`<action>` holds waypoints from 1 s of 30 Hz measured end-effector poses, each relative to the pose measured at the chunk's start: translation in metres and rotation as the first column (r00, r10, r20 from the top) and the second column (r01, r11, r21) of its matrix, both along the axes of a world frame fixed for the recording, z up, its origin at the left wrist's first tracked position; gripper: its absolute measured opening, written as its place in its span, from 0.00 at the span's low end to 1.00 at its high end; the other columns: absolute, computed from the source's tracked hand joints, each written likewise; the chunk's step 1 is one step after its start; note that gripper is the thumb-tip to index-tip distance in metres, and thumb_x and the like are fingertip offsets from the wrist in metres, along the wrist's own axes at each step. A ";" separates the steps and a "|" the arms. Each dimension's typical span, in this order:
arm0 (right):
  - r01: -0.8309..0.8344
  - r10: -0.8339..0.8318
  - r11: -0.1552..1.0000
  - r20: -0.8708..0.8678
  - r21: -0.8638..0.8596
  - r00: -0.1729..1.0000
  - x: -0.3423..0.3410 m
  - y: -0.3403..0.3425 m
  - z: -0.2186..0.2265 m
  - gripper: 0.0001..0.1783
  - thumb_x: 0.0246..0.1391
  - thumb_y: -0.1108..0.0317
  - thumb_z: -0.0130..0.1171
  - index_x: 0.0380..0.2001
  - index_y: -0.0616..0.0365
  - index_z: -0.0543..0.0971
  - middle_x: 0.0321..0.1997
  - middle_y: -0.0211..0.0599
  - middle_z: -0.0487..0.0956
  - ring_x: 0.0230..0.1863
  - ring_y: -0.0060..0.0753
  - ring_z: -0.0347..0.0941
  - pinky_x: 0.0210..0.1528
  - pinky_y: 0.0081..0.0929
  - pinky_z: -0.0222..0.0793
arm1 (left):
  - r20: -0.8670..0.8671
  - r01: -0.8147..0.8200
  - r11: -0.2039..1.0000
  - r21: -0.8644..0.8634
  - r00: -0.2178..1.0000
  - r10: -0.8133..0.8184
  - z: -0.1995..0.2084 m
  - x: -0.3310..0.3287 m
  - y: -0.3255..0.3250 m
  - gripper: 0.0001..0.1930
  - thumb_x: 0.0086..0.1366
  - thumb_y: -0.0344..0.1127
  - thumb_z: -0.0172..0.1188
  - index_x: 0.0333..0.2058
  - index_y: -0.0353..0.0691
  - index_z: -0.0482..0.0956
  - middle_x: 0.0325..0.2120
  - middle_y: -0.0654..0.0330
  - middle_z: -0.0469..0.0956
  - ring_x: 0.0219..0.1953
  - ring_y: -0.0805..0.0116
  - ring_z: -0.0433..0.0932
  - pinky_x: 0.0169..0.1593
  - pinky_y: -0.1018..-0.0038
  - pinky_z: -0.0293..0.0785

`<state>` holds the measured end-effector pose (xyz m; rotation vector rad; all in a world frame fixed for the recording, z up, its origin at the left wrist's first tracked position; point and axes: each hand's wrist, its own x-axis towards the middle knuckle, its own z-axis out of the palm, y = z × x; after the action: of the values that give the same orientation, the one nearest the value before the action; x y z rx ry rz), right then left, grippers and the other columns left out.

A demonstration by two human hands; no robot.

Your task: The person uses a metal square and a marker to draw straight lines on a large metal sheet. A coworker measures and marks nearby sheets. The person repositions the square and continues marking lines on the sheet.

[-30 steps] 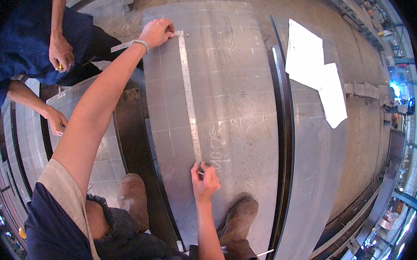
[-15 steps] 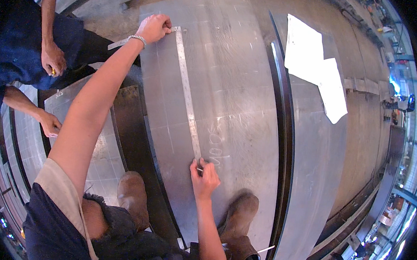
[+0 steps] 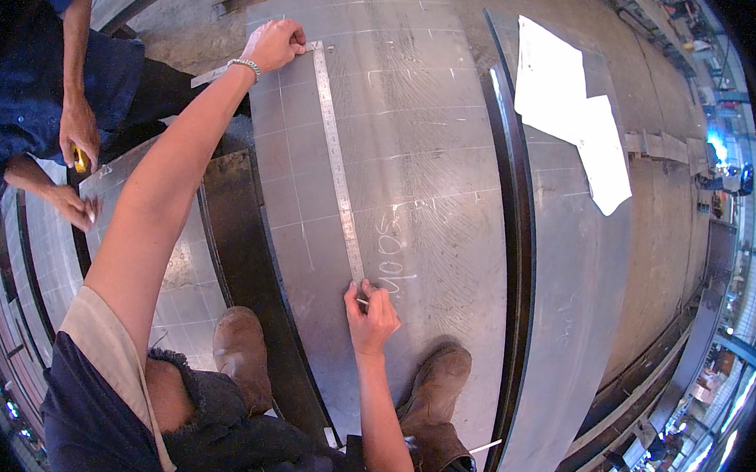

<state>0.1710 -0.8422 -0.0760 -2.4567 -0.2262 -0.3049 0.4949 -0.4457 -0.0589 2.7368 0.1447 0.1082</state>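
Note:
A steel framing square [image 3: 335, 154] lies flat on a grey metal plate [image 3: 437, 144] marked with thin white lines and chalk writing. My left hand [image 3: 275, 45] is closed on the square's short arm, close to its corner at the far end. That short arm runs on under my wrist past the plate's left edge. At the near end of the long arm, my right hand [image 3: 374, 321] pinches a thin pale marking stick [image 3: 362, 302] between thumb and fingers. Most of the stick is hidden by the hand.
White paper sheets [image 3: 551, 81] lie on another plate to the right, beyond a dark raised steel edge [image 3: 514, 193]. My boots [image 3: 438, 380] rest on and beside the plate. At left, a co-worker's hand [image 3: 78, 132] holds a small yellow object above another lined plate [image 3: 185, 297].
My hands and the square keep their places on the plate, while the whole view shifts slightly. The co-worker's hands have moved at the left, one lower and the other further left.

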 end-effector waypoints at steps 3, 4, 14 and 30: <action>0.003 -0.003 1.000 -0.006 -0.001 1.000 0.000 0.000 0.000 0.10 0.46 0.69 0.73 0.28 0.56 0.80 0.25 0.32 0.78 0.20 0.33 0.77 0.22 0.29 0.72 | 0.001 -0.013 1.000 0.009 1.000 0.013 0.001 0.000 -0.003 0.09 0.55 0.34 0.70 0.34 0.39 0.83 0.35 0.55 0.85 0.38 0.58 0.84 0.45 0.63 0.79; 0.006 -0.006 1.000 -0.005 -0.008 1.000 0.000 -0.001 0.000 0.10 0.46 0.69 0.73 0.28 0.56 0.80 0.24 0.32 0.78 0.20 0.33 0.77 0.22 0.29 0.72 | 0.006 -0.017 1.000 0.010 1.000 0.017 0.001 0.000 -0.005 0.09 0.55 0.34 0.70 0.34 0.39 0.84 0.35 0.56 0.85 0.38 0.58 0.84 0.45 0.63 0.79; 0.008 -0.007 1.000 0.033 -0.018 0.999 0.000 0.002 -0.002 0.09 0.47 0.66 0.73 0.29 0.54 0.81 0.21 0.30 0.74 0.18 0.32 0.74 0.22 0.29 0.70 | 0.009 0.074 0.992 0.104 0.997 -0.075 0.000 -0.006 -0.002 0.09 0.58 0.39 0.67 0.33 0.41 0.84 0.36 0.55 0.82 0.41 0.53 0.82 0.48 0.61 0.78; -0.015 0.015 1.000 -0.006 -0.013 1.000 -0.002 -0.001 -0.001 0.10 0.49 0.68 0.72 0.29 0.57 0.80 0.26 0.31 0.80 0.18 0.30 0.76 0.22 0.27 0.71 | -0.268 0.172 0.920 0.351 0.960 -0.077 0.028 -0.039 -0.049 0.66 0.29 0.83 0.68 0.54 0.26 0.71 0.52 0.47 0.66 0.58 0.44 0.71 0.56 0.50 0.73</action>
<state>0.1690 -0.8431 -0.0768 -2.4670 -0.2442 -0.2905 0.4561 -0.4943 -0.0314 3.1219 0.0163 -0.2763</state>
